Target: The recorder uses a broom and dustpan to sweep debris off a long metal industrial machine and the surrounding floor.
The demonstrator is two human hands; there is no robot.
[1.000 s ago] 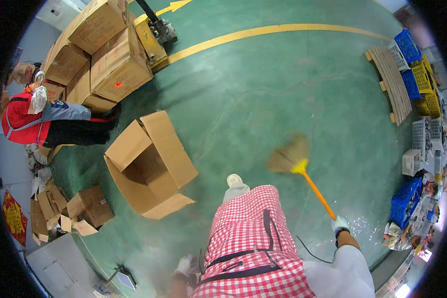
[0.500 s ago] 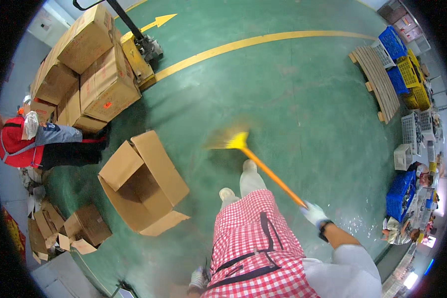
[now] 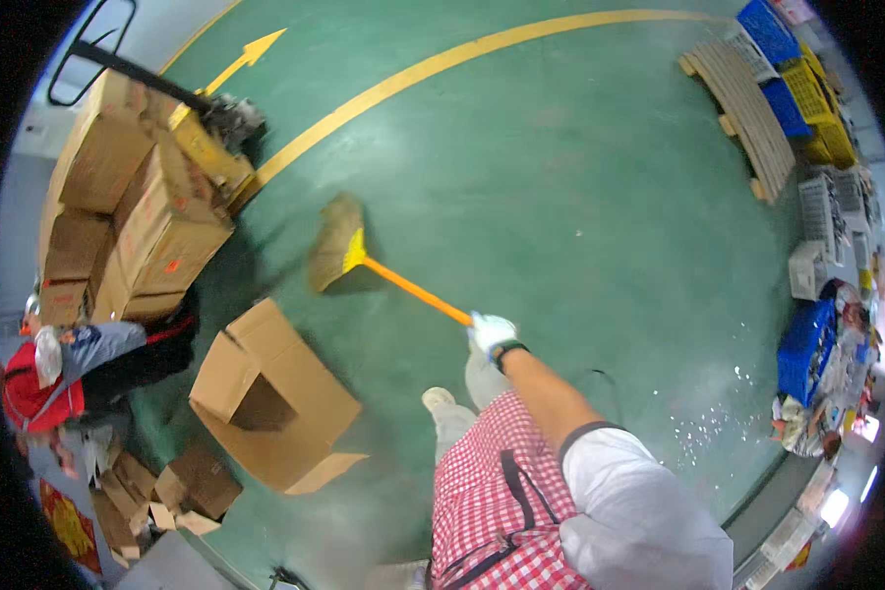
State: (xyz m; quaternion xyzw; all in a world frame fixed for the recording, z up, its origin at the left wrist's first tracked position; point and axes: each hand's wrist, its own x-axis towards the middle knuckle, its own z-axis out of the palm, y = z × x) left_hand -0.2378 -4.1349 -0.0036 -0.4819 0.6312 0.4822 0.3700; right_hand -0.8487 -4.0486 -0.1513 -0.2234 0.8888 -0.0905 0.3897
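Note:
In my white-gloved right hand [image 3: 491, 332] is the orange handle of a broom [image 3: 418, 292], gripped near its upper end. The broom's yellow head and wide brown bristles reach out ahead and to the left, over the green floor. My right arm stretches forward across my red-checked apron [image 3: 492, 462]. At the lower edge, a pale blurred patch looks like my left hand [image 3: 400, 574]; its fingers cannot be made out. An open, empty-looking cardboard box [image 3: 315, 423] lies on the floor to the left, apart from both hands.
Stacked cartons [image 3: 172, 231] stand by a yellow pallet jack [image 3: 211, 157] at far left; a person in red [image 3: 44, 379] is close by. Torn cardboard [image 3: 133, 492] lies lower left. White bits [image 3: 703, 423] dot the floor at right, near a wooden pallet [image 3: 742, 113] and blue crates [image 3: 806, 354].
The broom has swung forward and to the left, its bristles now nearer the stacked cartons. My right hand has moved forward and left with it. My left hand has dropped toward the lower edge.

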